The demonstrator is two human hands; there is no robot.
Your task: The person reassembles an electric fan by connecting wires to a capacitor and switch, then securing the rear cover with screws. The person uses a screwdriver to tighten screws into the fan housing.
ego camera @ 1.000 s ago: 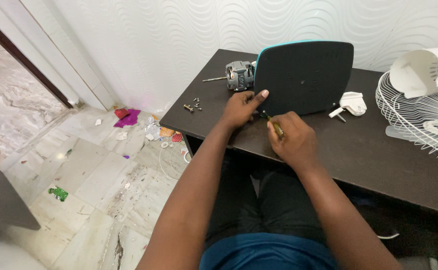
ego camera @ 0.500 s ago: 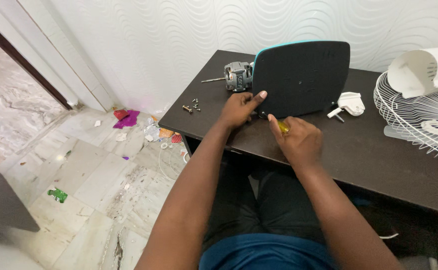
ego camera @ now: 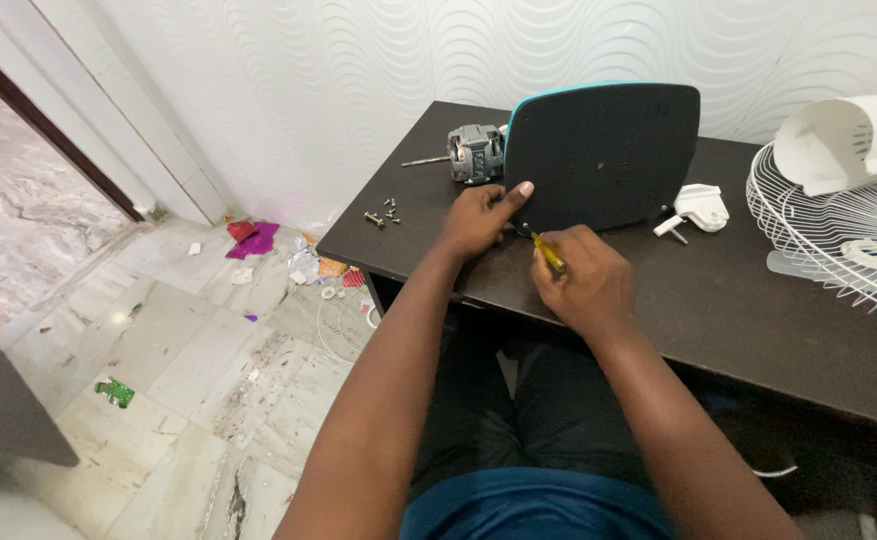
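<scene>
Head view: a dark panel (ego camera: 604, 155) with a teal rim stands tilted on a dark table (ego camera: 719, 300), near its left front corner and leaning toward the wall. The left hand (ego camera: 479, 218) rests against the panel's lower left edge, thumb stretched up along the rim, fingers curled together on the table beside it. The right hand (ego camera: 581, 280) is clamped around a yellow screwdriver (ego camera: 549, 252), whose tip meets the panel's bottom edge near its left corner.

Behind the panel, at the table's back left, lies a grey motor (ego camera: 476, 153) with its shaft pointing left; the panel hides its right end. Loose screws (ego camera: 384, 210) sit near the left edge, well apart from the hands. Just right of the panel lies a small white plastic part (ego camera: 699, 208). At the right edge of the table a white wire grille (ego camera: 839, 235) lies flat, with a white housing (ego camera: 849, 140) on top of it.

Below the left edge, the tiled floor (ego camera: 159, 340) is strewn with coloured scraps (ego camera: 254, 238).
</scene>
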